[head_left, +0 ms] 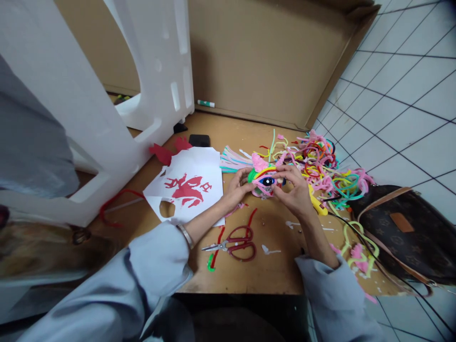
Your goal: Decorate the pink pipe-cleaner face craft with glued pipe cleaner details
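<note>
Between my two hands is a colourful pipe-cleaner figure (261, 178), with pink tufts on top, rainbow bands and a large blue and black eye. My left hand (238, 189) grips its left side, by the green part. On the right side, the thumb and fingers of my right hand (292, 190) pinch it next to the eye. Just past my right hand lies a yellow glue gun (317, 202), partly hidden by the wrist. Nearer to me, red-handled scissors (233, 244) rest on the table over a red pipe cleaner (217, 248) with a green end.
A white paper sheet (210, 166) with red cut-outs lies left, a black phone (199, 140) behind it. Tangled pipe cleaners (317, 152) are heaped at the back right, near a brown bag (409, 223). A white plastic panel (156, 57) and a cardboard wall (256, 61) stand behind.
</note>
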`<state>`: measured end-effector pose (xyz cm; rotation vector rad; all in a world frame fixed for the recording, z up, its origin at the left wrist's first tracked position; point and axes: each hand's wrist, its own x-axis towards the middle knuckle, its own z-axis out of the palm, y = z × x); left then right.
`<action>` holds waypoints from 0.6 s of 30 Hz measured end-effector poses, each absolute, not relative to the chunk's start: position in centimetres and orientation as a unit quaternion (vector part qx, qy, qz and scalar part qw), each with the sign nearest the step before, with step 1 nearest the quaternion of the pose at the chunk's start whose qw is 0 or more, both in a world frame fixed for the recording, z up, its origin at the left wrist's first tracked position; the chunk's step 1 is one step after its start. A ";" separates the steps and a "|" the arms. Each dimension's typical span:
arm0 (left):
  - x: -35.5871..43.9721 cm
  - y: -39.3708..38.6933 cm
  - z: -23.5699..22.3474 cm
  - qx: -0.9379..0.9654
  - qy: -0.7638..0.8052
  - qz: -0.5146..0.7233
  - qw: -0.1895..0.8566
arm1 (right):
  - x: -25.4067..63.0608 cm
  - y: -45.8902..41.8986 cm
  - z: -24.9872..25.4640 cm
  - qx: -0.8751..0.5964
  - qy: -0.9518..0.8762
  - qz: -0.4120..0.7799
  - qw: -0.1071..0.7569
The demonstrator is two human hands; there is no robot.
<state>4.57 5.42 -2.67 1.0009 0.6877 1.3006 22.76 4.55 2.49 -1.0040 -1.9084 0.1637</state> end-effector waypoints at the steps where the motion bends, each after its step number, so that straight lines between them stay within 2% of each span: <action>1: 4.5 5.4 -2.7 0.436 0.298 0.568 0.631 | 22.8 4.6 2.5 -0.411 -0.778 0.066 0.471; 7: 4.1 5.1 -2.8 0.442 0.265 0.554 0.654 | 22.9 4.6 2.5 -0.424 -0.774 0.065 0.466; 18: 4.4 5.8 -3.0 0.459 0.286 0.563 0.625 | 23.0 4.5 2.6 -0.427 -0.775 0.075 0.461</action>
